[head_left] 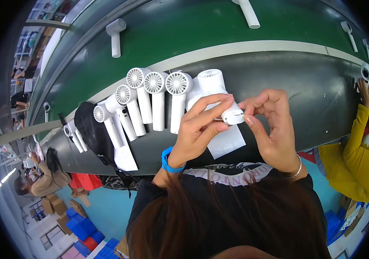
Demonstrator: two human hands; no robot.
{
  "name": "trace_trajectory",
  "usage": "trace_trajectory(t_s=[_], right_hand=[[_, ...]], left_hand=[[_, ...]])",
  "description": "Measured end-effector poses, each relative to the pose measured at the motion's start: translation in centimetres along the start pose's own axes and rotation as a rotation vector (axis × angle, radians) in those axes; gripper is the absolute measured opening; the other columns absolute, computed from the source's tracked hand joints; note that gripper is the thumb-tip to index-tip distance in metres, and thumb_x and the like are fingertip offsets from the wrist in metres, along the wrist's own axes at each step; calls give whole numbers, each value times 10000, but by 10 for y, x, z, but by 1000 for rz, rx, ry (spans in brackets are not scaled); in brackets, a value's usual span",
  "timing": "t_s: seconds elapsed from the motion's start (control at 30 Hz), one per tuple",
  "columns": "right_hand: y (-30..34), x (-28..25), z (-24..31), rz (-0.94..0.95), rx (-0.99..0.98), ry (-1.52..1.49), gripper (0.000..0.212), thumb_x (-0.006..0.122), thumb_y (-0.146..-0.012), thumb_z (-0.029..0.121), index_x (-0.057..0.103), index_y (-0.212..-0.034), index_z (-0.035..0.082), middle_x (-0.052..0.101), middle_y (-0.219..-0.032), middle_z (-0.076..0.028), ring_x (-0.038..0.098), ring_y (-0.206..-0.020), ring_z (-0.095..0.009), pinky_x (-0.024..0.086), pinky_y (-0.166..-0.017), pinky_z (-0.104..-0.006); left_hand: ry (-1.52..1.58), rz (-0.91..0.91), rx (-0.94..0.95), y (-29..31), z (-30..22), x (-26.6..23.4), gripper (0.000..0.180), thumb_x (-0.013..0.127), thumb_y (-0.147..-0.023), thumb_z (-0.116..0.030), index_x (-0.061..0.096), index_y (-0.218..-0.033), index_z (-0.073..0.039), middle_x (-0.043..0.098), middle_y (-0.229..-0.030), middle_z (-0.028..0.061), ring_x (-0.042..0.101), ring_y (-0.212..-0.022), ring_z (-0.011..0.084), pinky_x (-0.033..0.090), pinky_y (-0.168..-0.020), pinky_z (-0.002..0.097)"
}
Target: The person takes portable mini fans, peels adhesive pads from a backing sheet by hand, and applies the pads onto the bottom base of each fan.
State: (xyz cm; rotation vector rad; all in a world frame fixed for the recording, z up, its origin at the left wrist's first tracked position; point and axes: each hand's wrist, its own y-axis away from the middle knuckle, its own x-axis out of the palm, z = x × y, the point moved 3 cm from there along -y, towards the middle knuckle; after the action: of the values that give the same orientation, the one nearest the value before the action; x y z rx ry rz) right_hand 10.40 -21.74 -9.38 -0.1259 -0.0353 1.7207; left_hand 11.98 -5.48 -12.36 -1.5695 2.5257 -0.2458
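My left hand (196, 131) is closed around the handle of a white handheld fan (232, 114), with the handle's end pointing toward my right hand. Thumb and forefinger of my right hand (275, 129) are pinched together right at that end; what they grip there is too small to make out. The fan's round head appears to be the one (211, 80) just beyond my left fingers, though the fingers hide the join. Under my hands lies a white sheet of paper (227, 144) on the dark bench.
Left of my hands, several white handheld fans (179, 103) lie in a row, beside a black bag (90, 129) and a white sheet (126, 157). Beyond the bench's pale rail, a green conveyor belt (184, 36) carries more fans (116, 39). A co-worker's yellow sleeve (357, 129) is at the right.
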Motion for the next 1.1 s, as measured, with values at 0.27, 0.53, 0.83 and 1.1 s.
trace_trajectory(t_s=[0.27, 0.53, 0.83, 1.1], right_hand=[[1, 0, 1, -5, 25, 32, 284, 525, -827, -75, 358, -1033, 26, 514, -850, -94, 544, -902, -169, 436, -798, -278], [0, 0, 2, 4, -2, 72, 274, 528, -824, -78, 362, -1019, 19, 526, -839, -99, 552, -897, -173, 449, -784, -278], [2, 0, 4, -10, 12, 93, 280, 531, -813, -82, 364, -1017, 13, 535, -828, -100, 560, -881, -168, 449, -781, -278], [2, 1, 4, -16, 0, 106, 284, 529, -805, -86, 366, -1016, 13, 538, -826, -103, 565, -873, -168, 452, -768, -277]], left_hand=[[-84, -7, 27, 0, 1, 0, 363, 606, -814, -64, 561, -1170, -6, 505, -1189, 151, 566, -927, 181, 509, -713, 255], [-113, -11, 21, 0, -1, 1, 367, 613, -809, -76, 567, -1167, -13, 509, -1185, 147, 566, -920, 179, 508, -710, 254], [-101, -16, 12, 2, 0, 2, 359, 608, -814, -63, 569, -1168, -17, 510, -1190, 139, 564, -914, 167, 501, -701, 238], [-84, -18, 12, 3, 1, 1, 355, 601, -820, -50, 566, -1172, -16, 500, -1205, 134, 561, -911, 152, 498, -689, 227]])
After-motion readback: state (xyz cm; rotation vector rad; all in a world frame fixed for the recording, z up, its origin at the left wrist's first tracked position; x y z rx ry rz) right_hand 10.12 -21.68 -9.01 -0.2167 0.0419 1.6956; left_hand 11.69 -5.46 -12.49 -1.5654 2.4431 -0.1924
